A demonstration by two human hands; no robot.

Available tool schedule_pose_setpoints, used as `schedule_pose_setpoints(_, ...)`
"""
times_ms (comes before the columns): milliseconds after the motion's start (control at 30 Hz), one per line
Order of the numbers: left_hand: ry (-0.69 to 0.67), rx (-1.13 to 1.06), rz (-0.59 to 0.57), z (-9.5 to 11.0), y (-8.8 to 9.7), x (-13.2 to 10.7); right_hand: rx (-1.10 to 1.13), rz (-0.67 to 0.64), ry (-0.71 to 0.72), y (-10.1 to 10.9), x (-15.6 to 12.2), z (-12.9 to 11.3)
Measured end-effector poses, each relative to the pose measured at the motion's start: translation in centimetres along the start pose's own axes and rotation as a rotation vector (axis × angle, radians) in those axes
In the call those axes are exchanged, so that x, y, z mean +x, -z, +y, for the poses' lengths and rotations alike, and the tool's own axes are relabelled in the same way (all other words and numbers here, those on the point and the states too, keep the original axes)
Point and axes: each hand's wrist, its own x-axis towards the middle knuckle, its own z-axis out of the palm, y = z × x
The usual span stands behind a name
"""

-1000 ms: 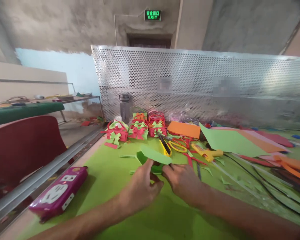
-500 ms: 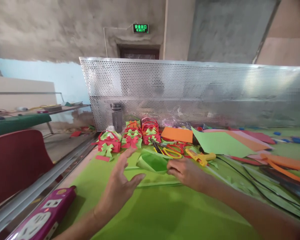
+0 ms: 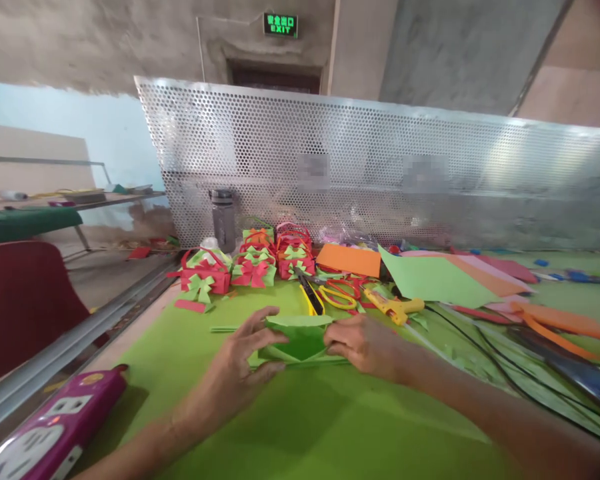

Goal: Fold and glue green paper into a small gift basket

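Observation:
Both my hands hold a folded green paper piece over the green table mat. My left hand pinches its left side, thumb below and fingers reaching over the top edge. On the right side my right hand grips it with curled fingers. The paper is partly open like a small box or pocket. Just behind it lie yellow-handled scissors and a yellow glue gun.
Several red and green paper baskets stand at the back near a grey bottle. Coloured paper sheets and black cables cover the right. A purple power strip lies front left, a red chair beyond the edge, a perforated metal panel behind.
My left hand let go of the paper and spread open half a second ago; now it has closed on the paper's left side again. The view shifted.

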Motion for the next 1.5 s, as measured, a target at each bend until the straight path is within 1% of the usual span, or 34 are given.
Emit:
schedule_pose_setpoints(167, 0.09, -0.107, -0.036, -0.2, -0.1, 0.3, 0.031, 0.032, -0.006, -0.4, 0.1, -0.1)
schedule_pose_setpoints(267, 0.156, -0.18, -0.012, -0.6, 0.0, 0.3, 0.091, 0.083, -0.022, -0.1, 0.2, -0.3)
schedule_pose_setpoints(333, 0.205, -0.274, -0.008, -0.9, 0.0, 0.3, 0.22, 0.17, -0.067, 0.4, 0.2, -0.4)
schedule_pose_setpoints(467, 0.354, -0.564, -0.085, -1.2, 0.2, 0.2, 0.528, 0.434, -0.145, 1.0, 0.3, -0.1)
schedule_pose_setpoints(533, 0.399, -0.712, -0.079, -1.1, 0.3, 0.1, 0.66, 0.513, -0.186, 1.0, 0.3, 0.2)
schedule_pose_setpoints(600, 0.427, -0.826, -0.052, -1.1, 0.3, 0.1, 0.773, 0.531, -0.241, 0.9, 0.4, 0.2)
schedule_pose_setpoints(667, 0.443, -0.893, -0.044, -1.0, 0.3, 0.1, 0.86, 0.502, -0.277, 0.6, 0.6, 0.0)
schedule_pose_setpoints(733, 0.459, -0.936, -0.043, -0.9, 0.3, 0.1, 0.89, 0.458, -0.304, 0.5, 0.7, -0.4)
schedule_pose_setpoints(800, 0.481, -0.972, -0.03, -0.8, 0.2, 0.2, 0.867, 0.427, -0.317, 0.4, 0.7, -0.8)
schedule_pose_setpoints(900, 0.498, -1.013, -0.021, -0.9, 0.2, 0.4, 0.76, 0.444, -0.3, 0.3, 0.7, -1.2)
schedule_pose_setpoints(1000, 0.467, -1.003, -0.048, -1.4, 0.0, 0.5, 0.587, 0.483, -0.234, 0.5, 0.5, -1.4)
schedule_pose_setpoints(1100, 0.428, -0.959, -0.05, -2.1, -0.1, 0.4, 0.43, 0.512, -0.158, 0.8, 0.3, -1.6)
schedule_pose_setpoints(1233, 0.416, -0.895, -0.037, -2.4, -0.1, 0.3, 0.285, 0.545, -0.088, 1.1, 0.2, -2.0)
schedule_pose_setpoints(1333, 0.39, -0.853, -0.041, -2.3, 0.0, 0.6, 0.223, 0.567, -0.015, 1.2, 0.0, -2.1)
schedule_pose_setpoints(1400, 0.369, -0.802, -0.07, -2.1, 0.1, 0.7, 0.195, 0.535, 0.055, 1.5, -0.1, -2.0)
schedule_pose_setpoints(1433, 0.366, -0.767, -0.099, -2.0, 0.3, 0.7, 0.184, 0.487, 0.088, 1.7, -0.3, -2.0)
schedule_pose_setpoints(1500, 0.362, -0.69, -0.17, -1.8, 0.5, 0.7, 0.154, 0.334, 0.133, 2.2, -0.5, -2.1)
